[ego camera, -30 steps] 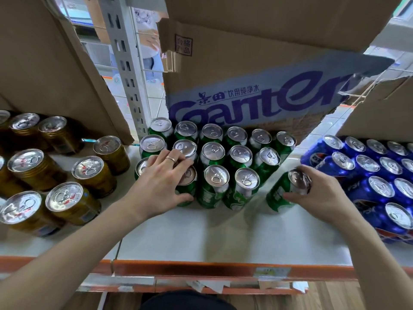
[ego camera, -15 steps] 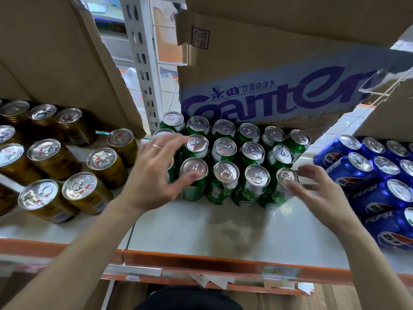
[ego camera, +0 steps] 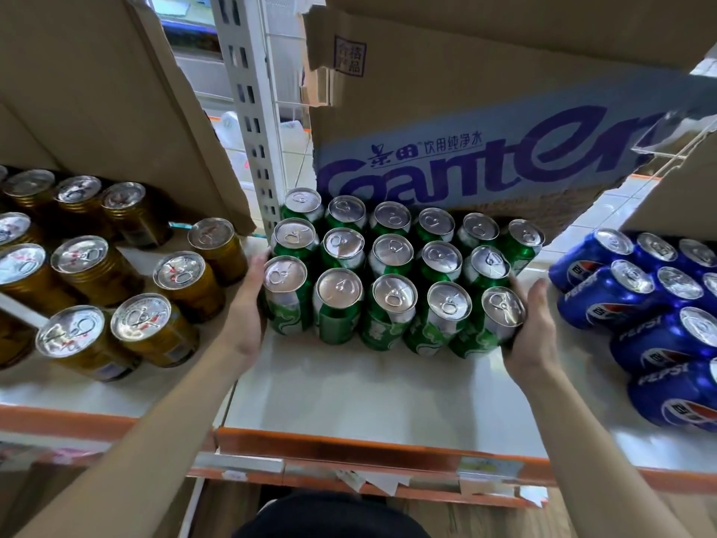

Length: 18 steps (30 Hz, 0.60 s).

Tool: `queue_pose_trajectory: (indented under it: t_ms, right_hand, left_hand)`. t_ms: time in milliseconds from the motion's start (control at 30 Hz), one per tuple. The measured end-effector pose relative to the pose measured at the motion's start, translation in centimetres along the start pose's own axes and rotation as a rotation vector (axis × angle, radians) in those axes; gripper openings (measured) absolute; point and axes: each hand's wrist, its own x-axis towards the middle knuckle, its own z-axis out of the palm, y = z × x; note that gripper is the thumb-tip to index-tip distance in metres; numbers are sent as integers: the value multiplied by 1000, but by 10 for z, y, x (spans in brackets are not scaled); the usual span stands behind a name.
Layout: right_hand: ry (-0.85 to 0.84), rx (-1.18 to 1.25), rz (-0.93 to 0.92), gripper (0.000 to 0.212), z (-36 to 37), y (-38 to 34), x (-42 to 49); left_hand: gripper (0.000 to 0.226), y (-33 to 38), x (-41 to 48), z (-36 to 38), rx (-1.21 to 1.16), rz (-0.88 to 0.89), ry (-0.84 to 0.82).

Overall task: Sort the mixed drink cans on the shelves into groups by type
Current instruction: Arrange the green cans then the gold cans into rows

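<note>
**Inspector:** State of the green cans (ego camera: 392, 281)?

**Onlooker:** One block, three rows, centre of the white shelf (ego camera: 349, 390). The left hand (ego camera: 248, 304) presses its nine o'clock side and the right hand (ego camera: 531, 324) presses its three o'clock side. Fingers on both lie fairly straight against the outer cans, flat contact rather than a curled grip. The left fingertips are hidden behind the cans, so I cannot tell their exact set.

**Inspector:** Other groups?

**Onlooker:** Gold cans (ego camera: 97, 273) stand at nine o'clock, loosely spaced, well apart from the green. Blue Pepsi cans (ego camera: 640, 304) sit packed at three o'clock, near the right hand but not touching it. No stray colour is visible in any group.

**Inspector:** Progress?

**Onlooker:** In my judgement, sorting is nearly complete. What remains looks like squaring the green block and perhaps tightening the gold. The cardboard box (ego camera: 504, 122) overhead hides the back of the shelf, so unseen cans there cannot be ruled out.
</note>
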Motion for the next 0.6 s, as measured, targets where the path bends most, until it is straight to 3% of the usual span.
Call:
queue_pose_trajectory:
  t_ms: [67, 167, 233, 300, 400, 600]
  right_hand:
    - [-38, -21, -38, 82, -5, 0, -8]
    - [-25, -155, -165, 111, -9, 14, -33]
    - [-53, -395, -279, 123, -5, 29, -46]
    - [-3, -549, -374, 138, 6, 40, -50]
    - [80, -485, -372, 139, 16, 43, -45]
    - [75, -447, -434, 133, 17, 41, -46]
  left_hand:
    - [54, -6, -4, -10, 67, 43, -43]
    - [115, -23, -21, -13, 390, 138, -37]
    - [138, -33, -37, -4, 626, 231, -2]
    - [144, -43, -39, 7, 709, 269, 98]
    - [138, -50, -30, 19, 696, 310, 212]
    - [136, -54, -30, 10, 649, 311, 169]
